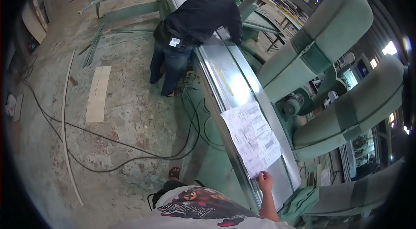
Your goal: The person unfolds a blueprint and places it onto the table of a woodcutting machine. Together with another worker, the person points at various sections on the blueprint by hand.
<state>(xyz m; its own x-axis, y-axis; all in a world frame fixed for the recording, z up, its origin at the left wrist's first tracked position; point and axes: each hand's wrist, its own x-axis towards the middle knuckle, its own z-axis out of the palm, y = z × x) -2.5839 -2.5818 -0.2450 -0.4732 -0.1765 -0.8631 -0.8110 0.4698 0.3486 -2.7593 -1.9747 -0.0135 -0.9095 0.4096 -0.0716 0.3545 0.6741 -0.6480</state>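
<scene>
A white printed sheet (252, 138) lies on the long metal machine table (242, 84), close to its near end. At the sheet's lower edge is my right hand (264, 181), its fingers closed in a pinch on the paper's corner. The forearm comes up from the bottom of the view over the metal surface. My left hand does not show in the picture. The front of a printed shirt (203, 205) and one sandalled foot (174, 172) show below.
A person (199, 16) in dark clothes leans over the table farther up. Large dust bags (320, 38) stand at the right. Black cables (130, 147), a long thin strip (65, 129) and a pale board (99, 94) lie on the floor at the left.
</scene>
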